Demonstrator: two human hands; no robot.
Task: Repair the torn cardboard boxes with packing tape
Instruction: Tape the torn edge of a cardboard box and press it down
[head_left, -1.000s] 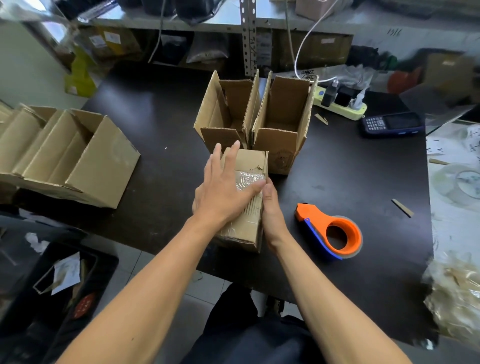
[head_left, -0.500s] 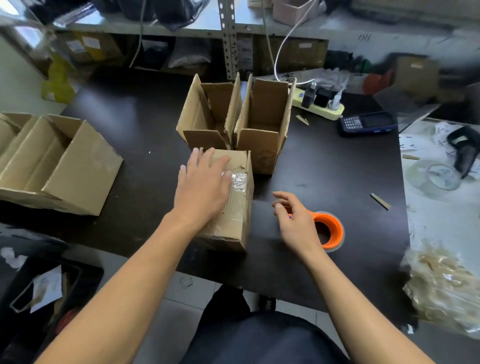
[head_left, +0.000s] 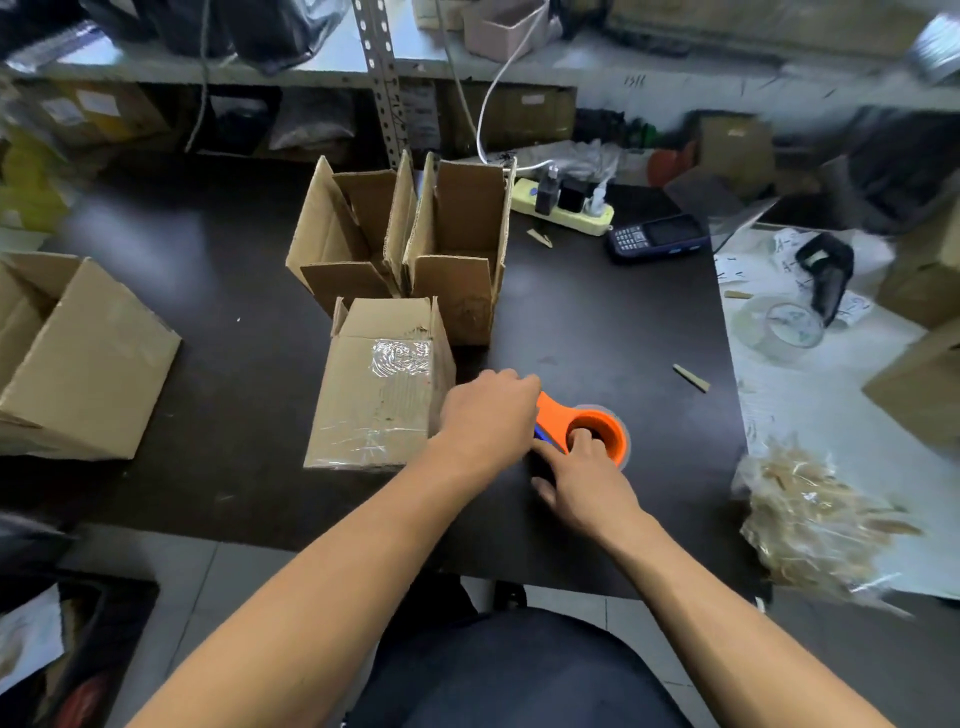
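1. The taped cardboard box (head_left: 382, 384) lies on the dark desk (head_left: 597, 322), with neither hand holding it, so it may slide.
2. The right hand (head_left: 584, 480) hooks a finger into the orange tape dispenser (head_left: 592, 431); the left hand (head_left: 488, 415) curls over its handle, grasp unclear. Its blade could nick fingers.

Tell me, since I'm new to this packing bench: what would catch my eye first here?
The orange tape dispenser near the front of the dark table, with the left hand and right hand both on it. Just left of it lies a cardboard box patched with shiny clear tape, and behind that stand two open boxes side by side.
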